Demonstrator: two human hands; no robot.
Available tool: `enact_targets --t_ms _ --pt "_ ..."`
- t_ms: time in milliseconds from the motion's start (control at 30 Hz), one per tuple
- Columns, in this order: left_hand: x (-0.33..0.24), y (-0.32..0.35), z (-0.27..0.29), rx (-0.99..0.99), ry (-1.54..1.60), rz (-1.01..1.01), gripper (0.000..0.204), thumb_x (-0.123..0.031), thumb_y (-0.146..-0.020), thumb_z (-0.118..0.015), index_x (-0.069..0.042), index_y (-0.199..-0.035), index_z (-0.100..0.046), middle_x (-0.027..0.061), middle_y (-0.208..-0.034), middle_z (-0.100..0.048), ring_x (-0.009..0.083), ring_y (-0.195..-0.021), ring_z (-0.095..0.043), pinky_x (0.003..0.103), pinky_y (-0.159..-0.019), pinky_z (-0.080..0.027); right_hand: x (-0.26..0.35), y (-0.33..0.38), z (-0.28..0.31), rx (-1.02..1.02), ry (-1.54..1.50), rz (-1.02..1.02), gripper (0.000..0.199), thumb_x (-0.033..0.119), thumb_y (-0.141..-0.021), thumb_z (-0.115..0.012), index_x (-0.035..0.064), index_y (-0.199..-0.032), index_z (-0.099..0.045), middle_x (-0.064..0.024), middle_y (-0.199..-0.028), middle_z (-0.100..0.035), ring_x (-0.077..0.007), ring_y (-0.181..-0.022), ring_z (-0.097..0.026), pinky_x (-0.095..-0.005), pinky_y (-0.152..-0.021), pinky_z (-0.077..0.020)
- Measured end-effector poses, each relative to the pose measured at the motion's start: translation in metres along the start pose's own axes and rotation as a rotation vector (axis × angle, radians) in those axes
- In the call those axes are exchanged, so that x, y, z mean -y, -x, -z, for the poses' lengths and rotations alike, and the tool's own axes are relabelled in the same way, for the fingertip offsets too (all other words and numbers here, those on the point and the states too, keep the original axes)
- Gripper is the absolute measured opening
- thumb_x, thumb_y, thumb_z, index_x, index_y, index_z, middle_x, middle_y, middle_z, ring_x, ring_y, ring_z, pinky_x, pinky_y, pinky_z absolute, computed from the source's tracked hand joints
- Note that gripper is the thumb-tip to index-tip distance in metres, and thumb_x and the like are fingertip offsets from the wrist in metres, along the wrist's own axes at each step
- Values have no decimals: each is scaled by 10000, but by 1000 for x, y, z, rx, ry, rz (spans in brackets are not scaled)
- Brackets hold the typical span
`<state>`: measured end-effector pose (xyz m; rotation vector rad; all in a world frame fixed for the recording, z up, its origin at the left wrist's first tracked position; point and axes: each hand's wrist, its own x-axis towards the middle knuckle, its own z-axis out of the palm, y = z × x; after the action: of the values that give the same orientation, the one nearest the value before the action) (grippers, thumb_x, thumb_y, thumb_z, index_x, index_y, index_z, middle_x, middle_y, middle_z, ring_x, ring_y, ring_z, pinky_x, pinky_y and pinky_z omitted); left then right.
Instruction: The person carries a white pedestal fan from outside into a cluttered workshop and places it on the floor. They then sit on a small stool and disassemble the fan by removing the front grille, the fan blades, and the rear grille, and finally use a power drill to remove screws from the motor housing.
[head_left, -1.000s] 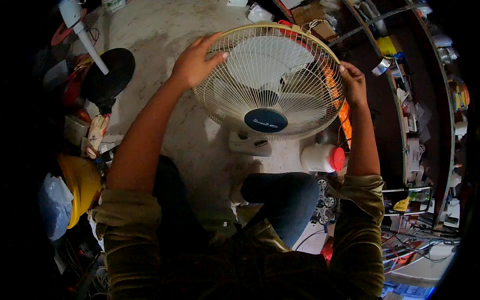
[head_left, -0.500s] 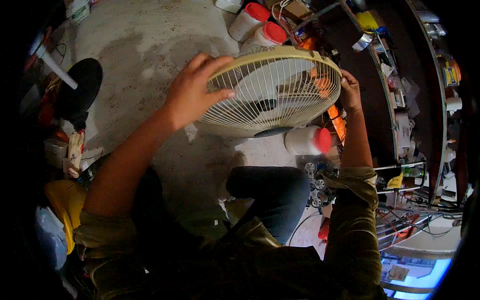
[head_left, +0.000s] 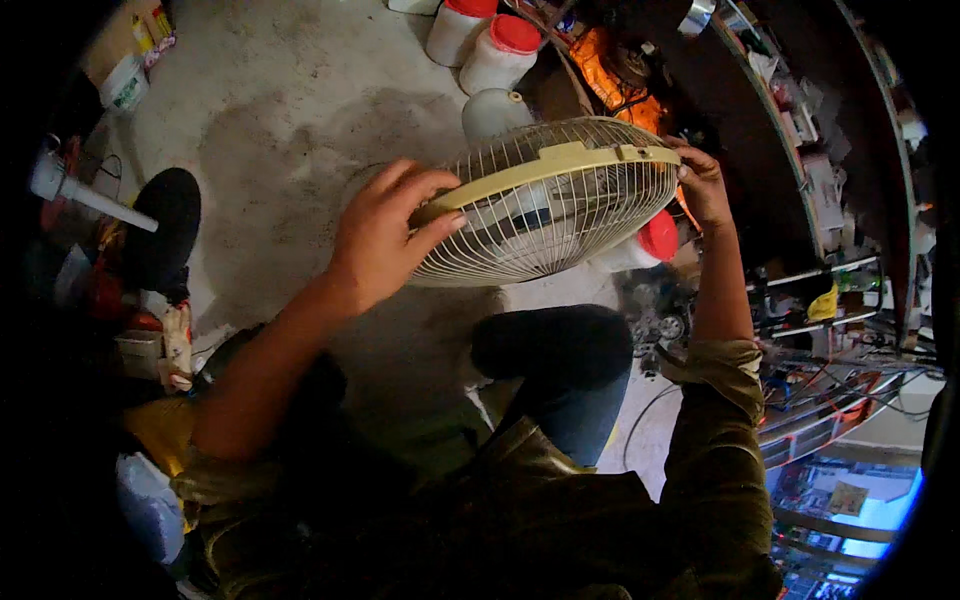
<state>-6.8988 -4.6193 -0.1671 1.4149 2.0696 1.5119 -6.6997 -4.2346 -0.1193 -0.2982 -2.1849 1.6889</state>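
A round fan head with a cream wire grille (head_left: 545, 215) and a cream rim band is held up over the concrete floor, tilted nearly edge-on to me. My left hand (head_left: 385, 235) grips its left rim, fingers spread over the wires. On the right rim my right hand (head_left: 700, 185) holds the edge. The blades and hub show dimly through the wires. My knee in dark trousers (head_left: 560, 350) is just below the fan.
White jars with red lids (head_left: 495, 50) stand at the back, another (head_left: 640, 245) lies behind the fan's right side. A black round fan base (head_left: 165, 230) and white pole (head_left: 75, 190) lie left. Cluttered shelves (head_left: 830, 200) line the right side.
The fan head has been lifted off the floor and tipped from flat, face-up, to nearly edge-on. Both hands kept their grip on the rim.
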Motion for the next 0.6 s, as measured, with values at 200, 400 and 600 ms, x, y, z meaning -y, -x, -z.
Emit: enact_targets --t_ms 200,400,600 --pt "-88 -27 -59 -94 -128 -281 329 -189 -754 -656 -46 -1040 -580 116 -955 -534 277 -854 -539 346 -761 -441 3 80 38 -112 10 -41 258 108 -713 -702 23 -948 -637 -113 -1126 -560 -225 -1105 -482 -350 -964 -346" --pt "-172 -44 -115 289 -251 -186 294 -201 -705 -688 -65 -953 -606 83 -792 -544 249 -737 -550 346 -641 -444 18 170 89 -94 113 -94 223 94 -696 -717 26 -898 -651 -102 -1106 -558 -233 -1117 -463 -347 -952 -350" --pt "-227 -33 -171 355 -290 -148 257 -156 -648 -726 -48 -806 -554 70 -713 -509 232 -654 -533 333 -583 -425 23 232 116 -128 73 -112 247 93 -709 -716 39 -919 -599 -44 -978 -529 -146 -918 -499 -295 -802 -408"
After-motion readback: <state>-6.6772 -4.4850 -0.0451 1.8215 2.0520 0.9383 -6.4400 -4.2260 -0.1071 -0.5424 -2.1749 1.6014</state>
